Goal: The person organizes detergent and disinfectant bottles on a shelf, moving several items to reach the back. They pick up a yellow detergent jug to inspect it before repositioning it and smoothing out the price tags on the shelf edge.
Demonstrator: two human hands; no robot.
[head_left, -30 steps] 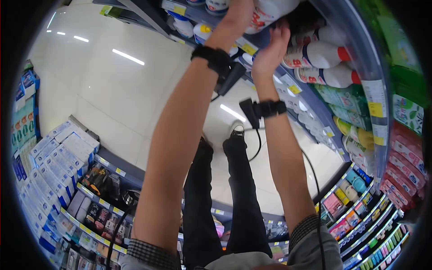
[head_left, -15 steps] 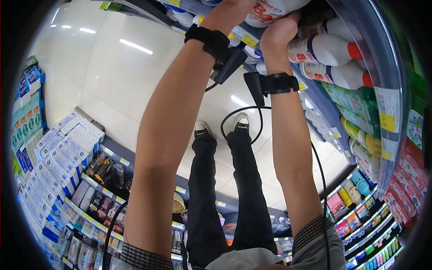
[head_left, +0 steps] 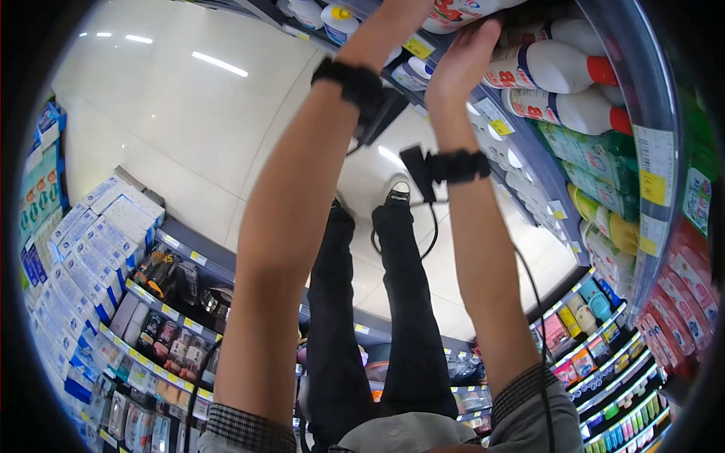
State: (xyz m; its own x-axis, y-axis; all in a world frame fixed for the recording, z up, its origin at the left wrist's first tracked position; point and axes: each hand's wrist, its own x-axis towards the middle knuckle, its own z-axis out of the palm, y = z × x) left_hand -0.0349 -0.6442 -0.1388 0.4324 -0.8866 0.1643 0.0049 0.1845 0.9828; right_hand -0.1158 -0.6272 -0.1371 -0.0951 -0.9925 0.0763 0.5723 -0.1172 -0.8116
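Note:
A white bottle (head_left: 462,12) with a large red "84" on its label is cut off by the top edge of the view. Beside it is my left hand (head_left: 408,13), its fingers out of sight beyond the frame. Just below the bottle, my right hand (head_left: 462,64) has its palm turned inward and its fingers stretched up, the fingertips right at the bottle's lower side. To the right of that hand, more white "84" bottles with red caps (head_left: 555,66) lie sideways in the view on the shelf.
A shelf rail with price tags (head_left: 495,117) runs below my right hand. Green packs (head_left: 593,162) and pink packs (head_left: 683,294) fill the right side. Stacked blue-and-white packs (head_left: 91,257) stand at left. Cables hang from my wrist straps (head_left: 457,166).
My right hand has dropped slightly and straightened, so more of its palm and fingers shows. The bottle and my left hand sit a little higher in view, more cut off.

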